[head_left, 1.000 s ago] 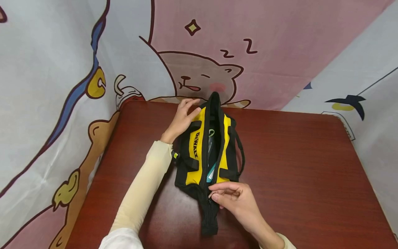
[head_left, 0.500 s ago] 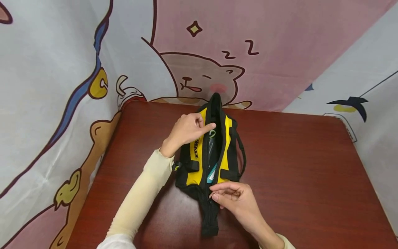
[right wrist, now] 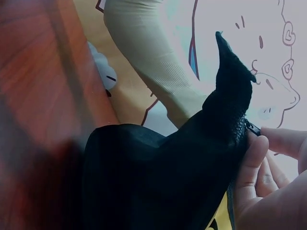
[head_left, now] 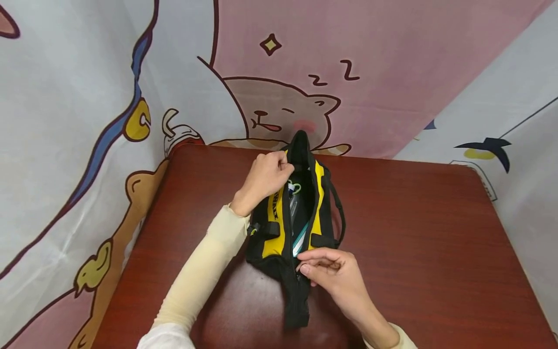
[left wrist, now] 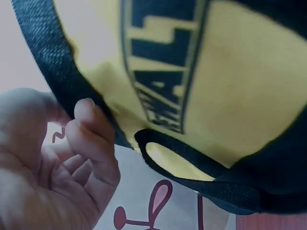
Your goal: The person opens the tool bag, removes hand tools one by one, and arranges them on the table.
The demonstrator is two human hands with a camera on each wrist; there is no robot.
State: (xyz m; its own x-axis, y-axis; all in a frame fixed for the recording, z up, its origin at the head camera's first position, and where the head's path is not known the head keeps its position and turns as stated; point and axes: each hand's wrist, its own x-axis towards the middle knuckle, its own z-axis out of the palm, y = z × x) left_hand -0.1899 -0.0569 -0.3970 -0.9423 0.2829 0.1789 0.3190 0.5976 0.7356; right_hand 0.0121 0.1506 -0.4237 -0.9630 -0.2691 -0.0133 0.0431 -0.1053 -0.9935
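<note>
A black and yellow DeWalt tool bag (head_left: 273,246) stands on the table with its zipped top gaping. My left hand (head_left: 265,179) pinches the left edge of the opening near the far end; in the left wrist view its thumb and fingers (left wrist: 91,139) grip the black trim beside the yellow panel. At the near end my right hand (head_left: 340,275) holds the zipper pull (right wrist: 253,128) between thumb and forefinger. Inside the bag lie a teal and white item (head_left: 299,242), a grey item and a small green loop (head_left: 297,188). The bag's walls hide the rest of its contents.
The bag rests on a reddish-brown table (head_left: 414,232). A black carry strap (head_left: 339,213) hangs along its right side, and a black end flap (head_left: 296,310) extends toward me. Cloth with cartoon prints (head_left: 375,111) hangs behind and at the sides.
My left hand has swung from the bag's far left side over the opening, then closed on its left edge. The right hand has stayed at the zipper pull, shifting only slightly.
</note>
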